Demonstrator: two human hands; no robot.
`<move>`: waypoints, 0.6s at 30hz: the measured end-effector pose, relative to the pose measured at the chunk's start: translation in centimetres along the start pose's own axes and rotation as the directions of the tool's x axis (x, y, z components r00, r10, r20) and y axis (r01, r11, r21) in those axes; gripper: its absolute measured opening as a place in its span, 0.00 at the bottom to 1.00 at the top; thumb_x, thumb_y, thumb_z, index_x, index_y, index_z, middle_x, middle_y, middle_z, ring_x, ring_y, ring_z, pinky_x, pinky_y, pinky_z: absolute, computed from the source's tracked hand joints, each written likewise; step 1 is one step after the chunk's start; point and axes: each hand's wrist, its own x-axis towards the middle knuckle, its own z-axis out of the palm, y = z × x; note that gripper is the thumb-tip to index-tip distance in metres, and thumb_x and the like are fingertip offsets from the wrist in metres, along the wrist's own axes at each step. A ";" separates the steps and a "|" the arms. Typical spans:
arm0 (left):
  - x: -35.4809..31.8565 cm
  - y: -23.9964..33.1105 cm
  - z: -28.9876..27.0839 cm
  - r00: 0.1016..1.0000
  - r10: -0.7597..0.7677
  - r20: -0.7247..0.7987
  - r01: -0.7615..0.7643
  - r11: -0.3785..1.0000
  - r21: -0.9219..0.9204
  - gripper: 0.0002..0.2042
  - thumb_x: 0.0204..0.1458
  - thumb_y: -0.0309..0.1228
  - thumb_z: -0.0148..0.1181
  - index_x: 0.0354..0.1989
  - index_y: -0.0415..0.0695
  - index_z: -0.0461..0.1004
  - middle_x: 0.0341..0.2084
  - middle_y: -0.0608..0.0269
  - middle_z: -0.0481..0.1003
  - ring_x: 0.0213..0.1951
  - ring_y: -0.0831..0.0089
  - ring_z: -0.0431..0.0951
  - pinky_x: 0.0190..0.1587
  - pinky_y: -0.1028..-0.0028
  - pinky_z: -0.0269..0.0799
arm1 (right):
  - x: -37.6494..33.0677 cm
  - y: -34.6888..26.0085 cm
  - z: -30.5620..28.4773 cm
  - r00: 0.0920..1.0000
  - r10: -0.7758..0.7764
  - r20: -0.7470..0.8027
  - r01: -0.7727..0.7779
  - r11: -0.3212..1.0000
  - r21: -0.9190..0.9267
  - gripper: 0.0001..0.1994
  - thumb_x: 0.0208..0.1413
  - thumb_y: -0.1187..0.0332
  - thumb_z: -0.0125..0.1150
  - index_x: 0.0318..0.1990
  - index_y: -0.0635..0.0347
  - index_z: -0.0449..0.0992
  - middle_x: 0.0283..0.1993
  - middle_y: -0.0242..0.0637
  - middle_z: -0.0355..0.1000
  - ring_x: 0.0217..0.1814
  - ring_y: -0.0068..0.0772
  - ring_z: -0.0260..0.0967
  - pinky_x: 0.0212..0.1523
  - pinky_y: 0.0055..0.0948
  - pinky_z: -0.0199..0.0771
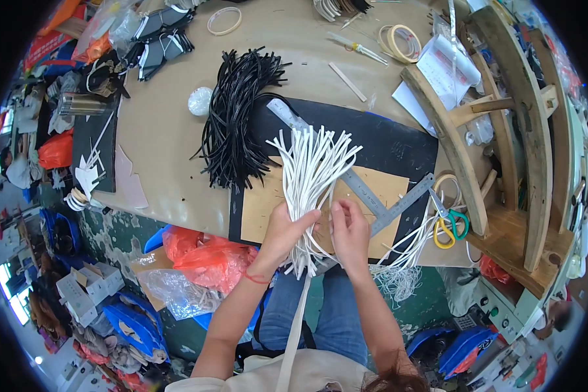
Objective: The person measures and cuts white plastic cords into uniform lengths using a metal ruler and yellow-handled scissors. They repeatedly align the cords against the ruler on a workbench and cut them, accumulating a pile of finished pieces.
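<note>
A thick bundle of thin white straps is gathered in my left hand, whose fingers wrap round it near its lower end. The loose ends fan out above the hand, and shorter ends hang below. Just right of the bundle, my right hand is closed in a pinch. One white strap from the bundle runs down to its fingertips; the exact grip is partly hidden. Beneath both hands lies a tan board on a black mat. A metal square ruler rests on the board.
A heap of black straps lies left of the bundle. Scissors and more white straps sit to the right, beside a wooden frame. Tape rolls are at the back. Red plastic bags stand below the table's front edge.
</note>
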 end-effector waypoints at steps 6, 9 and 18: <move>-0.5 -0.5 -0.6 0.993 -0.040 -0.115 0.032 0.997 -0.077 0.12 0.46 0.21 0.59 0.41 0.35 0.69 0.30 0.62 0.74 0.27 0.78 0.74 0.31 0.79 0.71 | -0.8 -0.3 1.6 0.989 -0.145 -0.001 0.126 0.865 -0.486 0.16 0.47 0.75 0.56 0.44 0.65 0.65 0.33 0.45 0.68 0.37 0.46 0.67 0.38 0.41 0.66; -0.4 0.1 -0.6 0.993 -0.056 -0.100 0.038 0.985 -0.167 0.13 0.46 0.20 0.59 0.41 0.35 0.69 0.30 0.62 0.74 0.27 0.77 0.74 0.31 0.79 0.72 | -1.0 -0.4 1.8 0.987 -0.161 -0.023 0.129 0.865 -0.485 0.16 0.47 0.76 0.55 0.45 0.65 0.65 0.33 0.45 0.69 0.38 0.46 0.67 0.37 0.41 0.66; -1.3 0.5 -0.4 0.986 -0.136 -0.095 0.108 0.960 -0.259 0.14 0.46 0.18 0.58 0.43 0.34 0.68 0.32 0.58 0.74 0.30 0.74 0.77 0.32 0.79 0.75 | 0.0 -0.6 1.0 0.974 0.194 0.114 -0.218 0.943 0.253 0.12 0.51 0.73 0.54 0.42 0.69 0.68 0.27 0.37 0.71 0.25 0.32 0.70 0.27 0.27 0.70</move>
